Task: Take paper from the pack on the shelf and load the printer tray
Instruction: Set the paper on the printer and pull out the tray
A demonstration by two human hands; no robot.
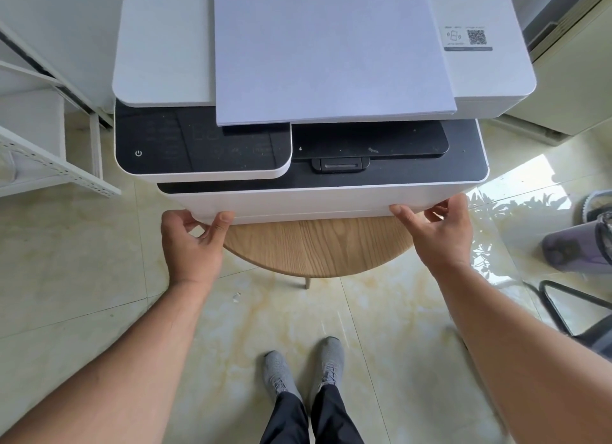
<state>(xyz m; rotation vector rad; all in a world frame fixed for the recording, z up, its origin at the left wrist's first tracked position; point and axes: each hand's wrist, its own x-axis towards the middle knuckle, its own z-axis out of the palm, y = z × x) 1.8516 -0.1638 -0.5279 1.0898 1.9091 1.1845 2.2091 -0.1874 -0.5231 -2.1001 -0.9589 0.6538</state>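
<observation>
A white printer (159, 46) with a black control panel (198, 145) stands on a round wooden table (314, 245). A stack of white paper (331, 53) lies flat on the printer's lid, its front edge hanging over the black output slot. Both hands hold the white front panel of the printer tray (311, 202) at the bottom. My left hand (192, 241) grips its lower left corner, thumb on the face and fingers underneath. My right hand (440, 231) grips the lower right corner the same way. The tray's inside is hidden.
A white metal shelf (49, 159) stands at the left, close to the printer. A pale cabinet (569, 89) is at the back right. A purple appliance (576, 245) and a black chair base (563, 308) sit on the tiled floor at right. My feet are below the table.
</observation>
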